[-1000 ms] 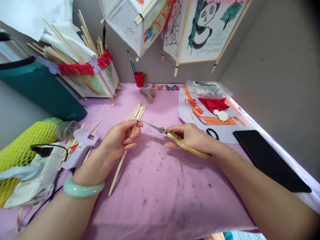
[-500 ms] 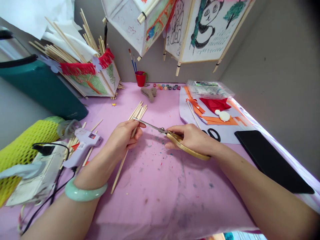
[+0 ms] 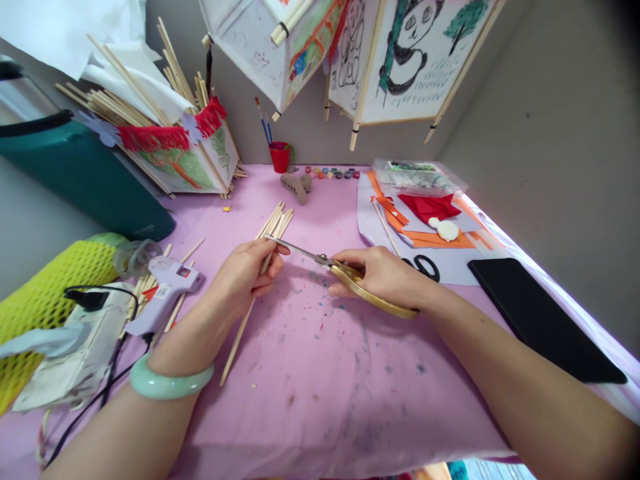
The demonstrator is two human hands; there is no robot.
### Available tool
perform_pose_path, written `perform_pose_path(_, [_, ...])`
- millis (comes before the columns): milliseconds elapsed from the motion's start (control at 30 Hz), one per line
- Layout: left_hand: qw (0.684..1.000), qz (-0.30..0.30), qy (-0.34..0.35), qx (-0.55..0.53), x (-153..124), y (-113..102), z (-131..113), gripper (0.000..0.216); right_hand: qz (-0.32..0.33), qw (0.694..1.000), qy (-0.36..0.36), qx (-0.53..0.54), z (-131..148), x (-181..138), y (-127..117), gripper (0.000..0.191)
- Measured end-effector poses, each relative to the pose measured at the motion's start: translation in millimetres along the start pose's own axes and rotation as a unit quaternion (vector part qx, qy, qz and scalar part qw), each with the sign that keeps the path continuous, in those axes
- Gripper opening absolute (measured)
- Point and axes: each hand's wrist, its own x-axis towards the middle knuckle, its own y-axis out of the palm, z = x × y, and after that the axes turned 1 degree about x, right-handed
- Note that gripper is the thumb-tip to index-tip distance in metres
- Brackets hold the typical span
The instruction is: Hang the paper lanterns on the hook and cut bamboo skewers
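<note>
My left hand (image 3: 255, 267), with a pale green bangle (image 3: 170, 381) at its wrist, is closed around a thin wooden stick (image 3: 235, 353) that slants down toward me. Just behind its fingers lies a bundle of several wooden sticks (image 3: 281, 217) on the pink tablecloth. In my right hand (image 3: 380, 275) is a pair of gold-handled scissors (image 3: 385, 305), gripped by the handles. The blades point left and their tips reach the left thumb and the held stick. Whether the blades are touching the stick is hard to make out.
To the left are a lilac glue gun (image 3: 167, 290), a white power strip (image 3: 85, 353) and a teal bottle (image 3: 90, 173). A black tablet-like slab (image 3: 540, 313) lies right. Behind stand a stick-filled paper lantern (image 3: 185, 157) and a red cup (image 3: 280, 157); painted lanterns (image 3: 410, 60) hang above.
Both hands, the stick and the scissors hold almost the same pose. The whole view has shifted very slightly.
</note>
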Motion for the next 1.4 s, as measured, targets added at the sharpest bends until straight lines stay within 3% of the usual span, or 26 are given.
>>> perform_pose_path(233, [0.999, 0.019, -0.013, -0.031, 3, -3, 2, 0.015, -0.006, 1.0, -0.005, 0.004, -1, -1, 3, 0.038])
perform_pose_path(467, [0.999, 0.019, -0.02, -0.026, 8, -6, 7, 0.015, -0.052, 0.996, -0.027, -0.06, 1, -2, 9, 0.023])
perform_pose_path(767, [0.999, 0.024, -0.013, -0.021, 8, -6, 8, 0.015, -0.063, 0.994, -0.039, -0.084, 0, -2, 10, 0.022])
perform_pose_path(1400, [0.995, 0.074, -0.037, -0.056, 5, -12, 1, 0.017, 0.033, 0.999, -0.001, 0.029, -4, 0, -4, 0.044])
